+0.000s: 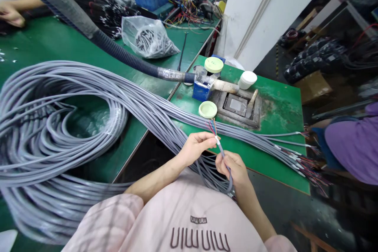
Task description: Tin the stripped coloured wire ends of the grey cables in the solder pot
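Left hand: thumb and fingers (207, 140) of the left hand (199, 147) pinch the white-banded end of a grey cable (222, 150).
Right hand: closed around that cable nearer the body; the right hand (233, 165).
Held cable: at the near edge of the right green surface (283, 102), its coloured wires (212, 126) fanned towards the far side.
Cable bundle: the grey bundle (161, 110) runs from a large coil (115, 122) on the left, beyond the hands, to stripped ends on the right.
Beyond: a pale green lid (208, 109), left of a square frame (236, 120).
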`<state>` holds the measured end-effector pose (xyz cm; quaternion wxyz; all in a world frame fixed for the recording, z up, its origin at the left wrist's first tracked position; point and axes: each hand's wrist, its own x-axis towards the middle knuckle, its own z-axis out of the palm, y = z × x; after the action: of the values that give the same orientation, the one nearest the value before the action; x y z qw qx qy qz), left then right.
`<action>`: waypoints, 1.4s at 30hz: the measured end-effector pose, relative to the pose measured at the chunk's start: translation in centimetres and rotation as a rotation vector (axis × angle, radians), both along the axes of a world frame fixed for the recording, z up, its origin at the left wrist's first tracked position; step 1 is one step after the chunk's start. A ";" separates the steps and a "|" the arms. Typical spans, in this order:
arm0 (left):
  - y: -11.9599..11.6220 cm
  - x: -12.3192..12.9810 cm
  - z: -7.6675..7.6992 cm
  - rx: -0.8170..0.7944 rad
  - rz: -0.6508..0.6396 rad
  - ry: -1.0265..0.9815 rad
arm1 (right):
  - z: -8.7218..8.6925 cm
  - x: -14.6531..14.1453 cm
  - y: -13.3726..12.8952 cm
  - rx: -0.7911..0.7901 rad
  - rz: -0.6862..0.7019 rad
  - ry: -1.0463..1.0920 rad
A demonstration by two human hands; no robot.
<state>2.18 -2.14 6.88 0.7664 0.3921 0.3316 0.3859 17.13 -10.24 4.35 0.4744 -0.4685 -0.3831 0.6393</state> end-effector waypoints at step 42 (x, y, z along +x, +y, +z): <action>0.8 0.3 0.1 -0.093 0.323 -0.205 | -1.2 -0.5 0.3 -0.031 0.019 0.288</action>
<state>2.51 -1.36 6.99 0.7417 0.2567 0.3278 0.5260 16.67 -9.95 3.11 0.5111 -0.3759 -0.3054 0.7101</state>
